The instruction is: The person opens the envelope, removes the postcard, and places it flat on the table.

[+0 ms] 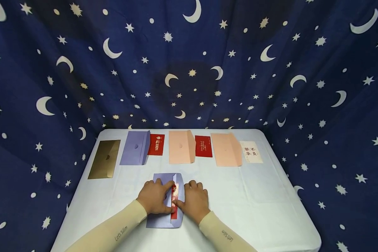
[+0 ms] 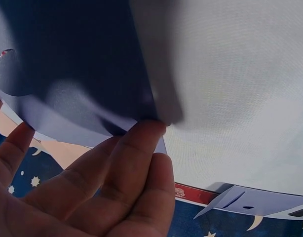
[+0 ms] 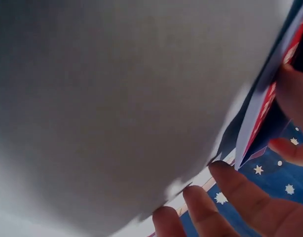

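In the head view a purple envelope point(image 1: 159, 220) lies at the front of the table, its flap opened out to the right. A red card with pale lettering point(image 1: 174, 214) sits partly in its mouth. My left hand point(image 1: 155, 196) rests on the envelope's body, index finger and thumb reaching to the mouth edge beside the card. The thumb of my right hand point(image 1: 195, 201) touches the card, while its other fingers lie at the flap's right side. In the right wrist view, those fingertips point(image 3: 196, 197) rest on the tabletop. The card's inner part is hidden inside the envelope.
Along the back stand a gold envelope point(image 1: 102, 159), another purple envelope point(image 1: 132, 148), a red card point(image 1: 156, 144), a peach envelope point(image 1: 179, 154), a second red card point(image 1: 203, 146), another peach envelope point(image 1: 225, 154) and a cream card point(image 1: 252, 152). A starry curtain point(image 1: 192, 98) surrounds the white table point(image 1: 271, 217).
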The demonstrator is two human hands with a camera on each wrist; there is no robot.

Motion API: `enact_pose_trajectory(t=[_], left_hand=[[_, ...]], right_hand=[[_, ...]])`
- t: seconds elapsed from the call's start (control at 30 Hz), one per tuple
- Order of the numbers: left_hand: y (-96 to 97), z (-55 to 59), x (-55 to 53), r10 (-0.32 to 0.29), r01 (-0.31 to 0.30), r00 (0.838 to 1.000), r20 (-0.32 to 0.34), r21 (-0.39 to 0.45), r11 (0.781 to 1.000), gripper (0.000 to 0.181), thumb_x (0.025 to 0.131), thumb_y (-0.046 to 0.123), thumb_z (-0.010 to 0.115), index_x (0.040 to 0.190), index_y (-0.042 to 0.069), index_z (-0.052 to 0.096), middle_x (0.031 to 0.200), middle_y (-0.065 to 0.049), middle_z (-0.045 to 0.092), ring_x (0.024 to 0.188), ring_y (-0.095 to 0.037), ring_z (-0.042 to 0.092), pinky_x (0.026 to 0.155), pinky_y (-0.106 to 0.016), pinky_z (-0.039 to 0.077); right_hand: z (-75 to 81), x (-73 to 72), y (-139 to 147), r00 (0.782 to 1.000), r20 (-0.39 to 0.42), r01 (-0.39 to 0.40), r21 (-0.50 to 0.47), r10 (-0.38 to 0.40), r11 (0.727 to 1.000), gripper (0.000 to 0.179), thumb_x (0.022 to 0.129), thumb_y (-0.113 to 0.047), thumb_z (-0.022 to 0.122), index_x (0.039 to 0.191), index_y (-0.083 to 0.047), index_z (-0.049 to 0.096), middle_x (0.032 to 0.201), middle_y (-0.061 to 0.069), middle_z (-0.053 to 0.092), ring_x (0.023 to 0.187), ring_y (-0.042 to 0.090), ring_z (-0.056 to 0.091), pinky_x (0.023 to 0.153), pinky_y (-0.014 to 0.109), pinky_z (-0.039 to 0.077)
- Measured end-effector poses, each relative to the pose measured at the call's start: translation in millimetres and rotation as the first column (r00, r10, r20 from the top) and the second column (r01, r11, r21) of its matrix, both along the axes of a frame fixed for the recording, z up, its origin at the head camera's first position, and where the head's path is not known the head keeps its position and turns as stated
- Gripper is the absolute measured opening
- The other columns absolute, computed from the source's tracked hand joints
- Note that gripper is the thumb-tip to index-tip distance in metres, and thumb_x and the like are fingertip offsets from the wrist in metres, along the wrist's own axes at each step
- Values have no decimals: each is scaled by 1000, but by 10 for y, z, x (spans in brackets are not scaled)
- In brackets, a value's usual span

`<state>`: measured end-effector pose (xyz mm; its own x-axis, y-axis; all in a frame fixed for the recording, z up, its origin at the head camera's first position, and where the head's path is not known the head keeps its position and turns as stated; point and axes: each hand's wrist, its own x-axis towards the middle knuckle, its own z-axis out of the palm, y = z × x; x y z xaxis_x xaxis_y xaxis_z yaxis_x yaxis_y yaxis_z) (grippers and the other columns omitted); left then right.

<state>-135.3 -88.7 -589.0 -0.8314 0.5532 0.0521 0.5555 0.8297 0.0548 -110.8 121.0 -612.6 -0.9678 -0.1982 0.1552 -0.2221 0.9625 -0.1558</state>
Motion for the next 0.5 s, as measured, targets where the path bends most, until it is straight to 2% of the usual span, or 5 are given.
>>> enact_pose_trajectory(t=[0.17, 0.33, 0.5], left_hand=[[13, 24, 10, 12, -12, 1000, 11, -13, 1000, 107, 59, 88, 79, 145, 28, 58, 72, -1, 46, 60, -25, 51, 69, -49, 50], [26, 37, 14, 28, -27, 999, 35, -12, 1000, 107, 58, 86, 81, 147, 29, 57, 73, -2, 46, 60, -26, 49, 71, -50, 51], [29, 14, 12, 34, -33, 999, 38, -12, 999, 112, 58, 88, 80, 151, 29, 56, 72, 0, 43, 60, -23, 46, 72, -49, 51]], right_hand=[[13, -3, 65, 1000, 10, 7, -75, -6, 997, 59, 77, -60, 88, 110, -14, 76, 110, 5, 63, 98, 31, 57, 68, 45, 45], [51, 7, 75, 998, 47, 56, -155, -49, 986, 38, 78, -45, 91, 100, -17, 77, 104, 1, 64, 95, 29, 56, 67, 44, 40], [58, 5, 63, 994, 82, 84, -193, -69, 977, 31, 82, -39, 89, 100, -19, 74, 96, -4, 63, 92, 25, 57, 68, 43, 41]])
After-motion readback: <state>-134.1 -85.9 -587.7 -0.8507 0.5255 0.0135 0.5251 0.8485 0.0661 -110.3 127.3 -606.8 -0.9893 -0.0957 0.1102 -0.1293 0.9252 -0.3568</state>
